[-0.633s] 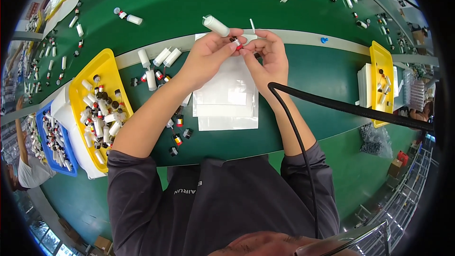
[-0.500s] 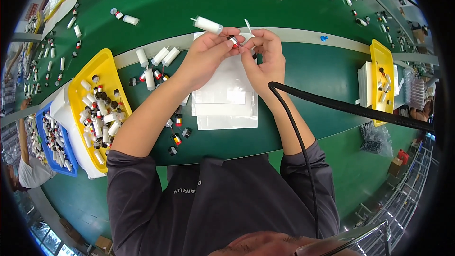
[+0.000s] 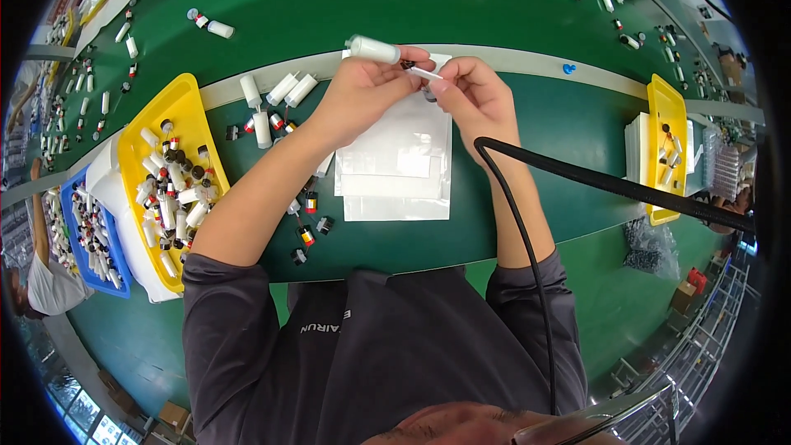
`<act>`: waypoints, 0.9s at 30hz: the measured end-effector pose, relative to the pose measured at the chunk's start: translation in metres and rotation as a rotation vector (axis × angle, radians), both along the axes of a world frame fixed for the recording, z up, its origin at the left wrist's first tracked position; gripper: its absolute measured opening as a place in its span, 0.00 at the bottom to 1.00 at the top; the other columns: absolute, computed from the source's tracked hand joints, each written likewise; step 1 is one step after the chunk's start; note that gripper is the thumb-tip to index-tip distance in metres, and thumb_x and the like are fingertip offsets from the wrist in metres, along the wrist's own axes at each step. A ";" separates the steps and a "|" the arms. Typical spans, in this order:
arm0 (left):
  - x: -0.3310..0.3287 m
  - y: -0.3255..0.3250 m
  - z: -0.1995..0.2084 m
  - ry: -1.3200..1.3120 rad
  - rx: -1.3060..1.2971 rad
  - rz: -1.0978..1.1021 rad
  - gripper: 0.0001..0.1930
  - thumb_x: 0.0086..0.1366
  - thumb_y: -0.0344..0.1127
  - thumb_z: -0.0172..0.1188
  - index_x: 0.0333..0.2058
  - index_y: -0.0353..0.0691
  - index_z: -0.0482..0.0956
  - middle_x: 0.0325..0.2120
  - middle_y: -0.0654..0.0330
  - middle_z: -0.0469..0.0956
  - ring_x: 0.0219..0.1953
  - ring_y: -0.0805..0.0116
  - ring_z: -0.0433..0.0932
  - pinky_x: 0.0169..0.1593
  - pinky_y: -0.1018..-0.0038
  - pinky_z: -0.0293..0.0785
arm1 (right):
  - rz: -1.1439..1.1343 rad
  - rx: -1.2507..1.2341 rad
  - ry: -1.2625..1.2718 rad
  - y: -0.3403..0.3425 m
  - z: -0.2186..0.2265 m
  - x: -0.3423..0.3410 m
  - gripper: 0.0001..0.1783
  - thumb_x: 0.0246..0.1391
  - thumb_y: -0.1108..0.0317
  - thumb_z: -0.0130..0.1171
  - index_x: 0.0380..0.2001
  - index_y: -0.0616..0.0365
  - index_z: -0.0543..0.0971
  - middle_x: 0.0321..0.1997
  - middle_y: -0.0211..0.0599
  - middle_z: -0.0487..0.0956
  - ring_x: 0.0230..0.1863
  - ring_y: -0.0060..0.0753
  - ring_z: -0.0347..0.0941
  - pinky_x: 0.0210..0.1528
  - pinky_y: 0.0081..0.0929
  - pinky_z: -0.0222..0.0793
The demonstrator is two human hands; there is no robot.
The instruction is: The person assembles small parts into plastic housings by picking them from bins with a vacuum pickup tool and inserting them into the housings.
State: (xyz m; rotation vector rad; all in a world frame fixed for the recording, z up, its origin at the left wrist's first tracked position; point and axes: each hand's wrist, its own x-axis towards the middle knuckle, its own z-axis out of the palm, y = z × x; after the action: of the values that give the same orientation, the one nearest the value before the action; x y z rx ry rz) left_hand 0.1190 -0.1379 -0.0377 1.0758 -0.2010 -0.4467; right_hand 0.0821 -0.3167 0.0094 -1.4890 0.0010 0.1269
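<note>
**Left hand (image 3: 367, 95) grips cylinder (image 3: 373, 49), right hand (image 3: 479, 100) pinches stick (image 3: 424, 73)**

The white cylinder lies tilted above the far side of the table (image 3: 560, 156), its right end against the left fingers. A small dark part (image 3: 408, 64) shows at those fingertips, too small to make out well; whether it joins the cylinder cannot be told. The white stick's right end goes under the right thumb and forefinger. Its left end is close to the dark part, contact unclear. A dark piece (image 3: 429, 95) below the right fingertips is mostly covered.

The hands hide the top of the white sheets (image 3: 387, 185). A black cable (image 3: 577, 177) crosses in front of the right wrist and forearm. The left forearm blocks some of the loose parts (image 3: 262, 130) beside it.

The table is green, with a pale ledge (image 3: 606, 81) along its far side; a small blue piece (image 3: 568, 69) rests there. Beyond runs a green belt (image 3: 321, 12) with scattered parts. At left, a yellow tray (image 3: 189, 97) holds a jumbled heap, and a blue tray (image 3: 109, 287) stands beyond it. Another yellow tray (image 3: 659, 92) is at right. The dark rim cuts off a co-worker (image 3: 56, 287) at far left. On the green floor are a clear bag (image 3: 651, 251) and a metal rack (image 3: 704, 354).
</note>
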 end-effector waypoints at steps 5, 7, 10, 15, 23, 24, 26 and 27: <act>0.000 0.001 0.004 -0.051 0.090 -0.075 0.16 0.68 0.20 0.57 0.54 0.31 0.76 0.48 0.56 0.81 0.52 0.70 0.79 0.60 0.72 0.76 | 0.158 -0.022 0.206 -0.013 0.003 0.010 0.05 0.65 0.71 0.57 0.39 0.62 0.78 0.38 0.28 0.81 0.36 0.15 0.70 0.37 0.17 0.65; 0.000 -0.001 0.002 -0.073 0.133 -0.110 0.18 0.68 0.21 0.58 0.57 0.30 0.75 0.49 0.57 0.80 0.52 0.71 0.79 0.59 0.73 0.77 | 0.147 -0.087 0.182 -0.011 0.003 0.010 0.06 0.65 0.70 0.56 0.38 0.62 0.79 0.40 0.30 0.82 0.36 0.15 0.71 0.36 0.16 0.64; -0.002 0.001 0.004 -0.087 0.135 -0.109 0.20 0.68 0.22 0.60 0.58 0.30 0.74 0.49 0.57 0.80 0.50 0.72 0.80 0.58 0.75 0.77 | 0.084 -0.134 0.193 -0.005 0.002 0.008 0.05 0.65 0.71 0.57 0.37 0.63 0.78 0.43 0.33 0.83 0.35 0.15 0.72 0.38 0.17 0.67; -0.008 0.006 0.012 -0.050 0.180 -0.154 0.20 0.68 0.24 0.61 0.58 0.30 0.75 0.47 0.57 0.82 0.48 0.72 0.80 0.55 0.75 0.77 | -0.038 -0.162 0.064 0.005 -0.005 0.003 0.03 0.62 0.76 0.59 0.37 0.65 0.77 0.42 0.33 0.83 0.33 0.16 0.75 0.38 0.17 0.71; -0.005 0.003 0.017 -0.028 0.225 -0.065 0.18 0.71 0.28 0.60 0.58 0.35 0.78 0.49 0.59 0.83 0.49 0.73 0.80 0.57 0.73 0.77 | -0.132 0.094 0.066 0.003 -0.014 0.005 0.10 0.61 0.73 0.64 0.42 0.60 0.75 0.28 0.25 0.77 0.29 0.14 0.72 0.30 0.16 0.64; -0.005 0.004 0.015 -0.091 0.214 -0.074 0.18 0.71 0.28 0.60 0.58 0.36 0.78 0.49 0.59 0.82 0.49 0.72 0.80 0.57 0.73 0.77 | -0.081 0.193 0.167 -0.001 -0.016 0.008 0.13 0.60 0.72 0.66 0.45 0.58 0.74 0.25 0.24 0.76 0.28 0.13 0.71 0.29 0.16 0.61; -0.003 0.003 0.019 -0.198 0.236 -0.070 0.17 0.70 0.26 0.60 0.57 0.35 0.79 0.50 0.57 0.83 0.49 0.71 0.81 0.56 0.72 0.78 | -0.019 0.264 0.203 -0.015 -0.018 0.016 0.14 0.60 0.71 0.66 0.45 0.56 0.74 0.25 0.24 0.76 0.28 0.13 0.70 0.28 0.15 0.58; -0.001 0.002 0.017 -0.200 0.236 -0.081 0.17 0.70 0.26 0.60 0.57 0.35 0.79 0.50 0.57 0.83 0.49 0.71 0.81 0.56 0.72 0.78 | 0.058 0.332 0.234 -0.023 -0.018 0.020 0.14 0.59 0.70 0.67 0.45 0.55 0.74 0.25 0.24 0.76 0.27 0.13 0.68 0.27 0.15 0.56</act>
State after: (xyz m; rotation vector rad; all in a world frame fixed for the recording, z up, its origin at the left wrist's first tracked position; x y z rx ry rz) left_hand 0.1180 -0.1356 -0.0208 1.3492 -0.3771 -0.4428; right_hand 0.1017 -0.3396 -0.0084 -1.1367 0.1202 0.3320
